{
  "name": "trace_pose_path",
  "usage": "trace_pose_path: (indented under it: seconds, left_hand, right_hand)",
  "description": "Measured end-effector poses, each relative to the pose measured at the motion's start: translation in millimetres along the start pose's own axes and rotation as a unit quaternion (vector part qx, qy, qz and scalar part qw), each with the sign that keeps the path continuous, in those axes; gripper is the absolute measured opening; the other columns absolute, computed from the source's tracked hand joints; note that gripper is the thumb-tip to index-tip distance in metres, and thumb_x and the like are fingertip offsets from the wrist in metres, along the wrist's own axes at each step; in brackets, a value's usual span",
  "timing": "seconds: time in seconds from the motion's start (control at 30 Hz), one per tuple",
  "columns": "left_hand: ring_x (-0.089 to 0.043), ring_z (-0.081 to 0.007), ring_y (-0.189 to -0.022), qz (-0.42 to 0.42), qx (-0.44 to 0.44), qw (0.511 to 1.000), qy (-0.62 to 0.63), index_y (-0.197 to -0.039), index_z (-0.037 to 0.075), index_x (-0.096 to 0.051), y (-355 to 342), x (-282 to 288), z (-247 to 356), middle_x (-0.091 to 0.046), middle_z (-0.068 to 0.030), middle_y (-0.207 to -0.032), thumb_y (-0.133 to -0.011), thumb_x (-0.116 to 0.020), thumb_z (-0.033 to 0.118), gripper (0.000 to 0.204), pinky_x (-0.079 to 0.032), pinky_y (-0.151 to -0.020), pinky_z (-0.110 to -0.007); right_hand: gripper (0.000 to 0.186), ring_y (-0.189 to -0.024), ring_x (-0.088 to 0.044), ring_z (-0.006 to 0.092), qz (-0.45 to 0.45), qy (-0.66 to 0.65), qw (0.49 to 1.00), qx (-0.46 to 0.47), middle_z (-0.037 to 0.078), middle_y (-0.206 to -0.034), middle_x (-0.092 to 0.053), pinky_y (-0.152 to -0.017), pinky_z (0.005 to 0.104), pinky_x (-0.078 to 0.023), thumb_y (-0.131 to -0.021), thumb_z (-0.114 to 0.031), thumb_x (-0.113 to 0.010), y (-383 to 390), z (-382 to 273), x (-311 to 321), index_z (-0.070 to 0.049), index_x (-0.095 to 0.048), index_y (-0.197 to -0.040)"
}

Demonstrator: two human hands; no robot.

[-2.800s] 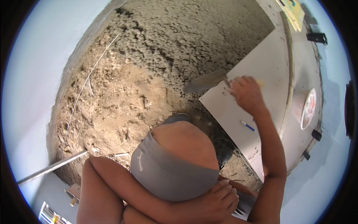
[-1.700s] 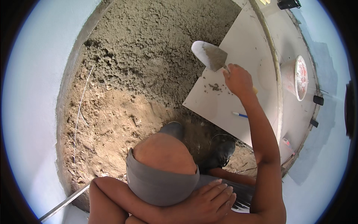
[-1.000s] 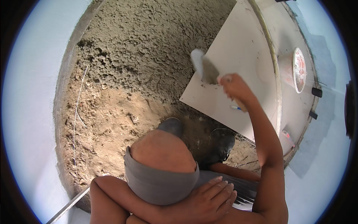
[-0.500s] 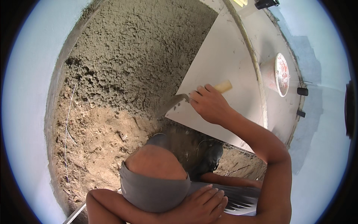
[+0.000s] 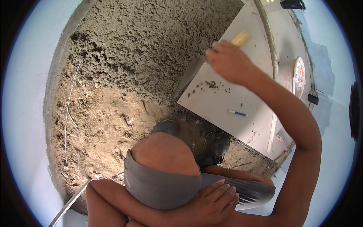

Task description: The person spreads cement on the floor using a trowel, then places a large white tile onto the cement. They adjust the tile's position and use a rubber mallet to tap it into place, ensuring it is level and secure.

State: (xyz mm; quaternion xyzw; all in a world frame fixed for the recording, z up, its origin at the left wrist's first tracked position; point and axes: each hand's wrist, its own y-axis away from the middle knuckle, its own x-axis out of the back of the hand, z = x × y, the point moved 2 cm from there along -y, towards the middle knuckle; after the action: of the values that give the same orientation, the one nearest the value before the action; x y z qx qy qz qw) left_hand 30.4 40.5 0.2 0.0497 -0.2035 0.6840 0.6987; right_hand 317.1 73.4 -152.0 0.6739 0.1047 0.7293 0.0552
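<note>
Looks partway along to me: lumpy grey mix [image 5: 143, 45] covers the far part, the sandy patch [image 5: 100, 117] by the boots [image 5: 217, 149] is bare, and crumbs [image 5: 212, 84] sit on the white board [image 5: 211, 106]. Right hand [image 5: 230, 62] has its fingers wrapped round the trowel [image 5: 192, 72], wooden handle [image 5: 241, 38] poking out, blade at the board's edge; can't tell if it's touching the mix. Left hand [image 5: 215, 202] lies with fingers extended, gripping nothing.

Showing a blue-and-white pen [image 5: 238, 113] below the right fingers [image 5: 212, 56], a bucket [image 5: 292, 75] to their right, a pale bar [image 5: 70, 201] far down-left.
</note>
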Motion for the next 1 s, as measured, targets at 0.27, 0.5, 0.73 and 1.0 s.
trace_pose_path:
  seconds: [0.27, 0.5, 0.73, 1.0]
  left_hand:
    - [-0.054, -0.0315, -0.111, -0.025, -0.016, 0.998, 0.049, -0.115, 0.000, -0.058, -10, 6, -12, -0.058, -0.0168, -0.116, -0.081, -0.062, 0.024, 0.041, -0.041, -0.102, -0.046]
    - [-0.054, -0.0321, -0.113, 0.010, 0.030, 0.994, 0.101, -0.116, -0.001, -0.057, -8, -4, -19, -0.058, -0.0184, -0.116, -0.085, -0.065, 0.024, 0.040, -0.041, -0.104, -0.047]
    - [-0.055, -0.0359, -0.111, -0.033, 0.041, 0.985, 0.166, -0.117, -0.001, -0.055, -18, 3, -29, -0.057, -0.0205, -0.117, -0.085, -0.066, 0.024, 0.043, -0.042, -0.102, -0.048]
    - [-0.054, -0.0374, -0.110, -0.015, 0.054, 0.978, 0.202, -0.118, -0.002, -0.055, -23, 6, -33, -0.057, -0.0215, -0.116, -0.085, -0.067, 0.022, 0.043, -0.043, -0.100, -0.049]
  right_hand:
    - [0.014, -0.109, -0.054, 0.0230, -0.002, 0.262, 0.965, -0.002, 0.004, -0.107, -0.061, -0.095, 0.0366, -0.043, -0.084, -0.010, -0.056, -4, 162, 4, -0.008, -0.070, -0.080]
    - [0.015, -0.106, -0.062, 0.0271, -0.120, 0.267, 0.900, -0.323, 0.009, -0.111, -0.066, -0.088, 0.0392, -0.051, -0.086, -0.012, -0.058, -6, 242, 55, -0.006, -0.070, -0.092]
    - [0.020, -0.052, -0.054, 0.0147, -0.029, -0.452, 0.744, -0.492, 0.007, -0.076, -0.056, -0.041, 0.0318, -0.048, -0.096, -0.022, -0.053, 36, 292, 25, -0.004, -0.056, -0.104]
    - [0.021, -0.066, -0.063, 0.0254, 0.035, -0.581, 0.614, -0.533, 0.019, -0.087, -0.060, -0.053, 0.0382, -0.056, -0.096, -0.013, -0.049, 1, 289, -24, 0.005, -0.052, -0.106]
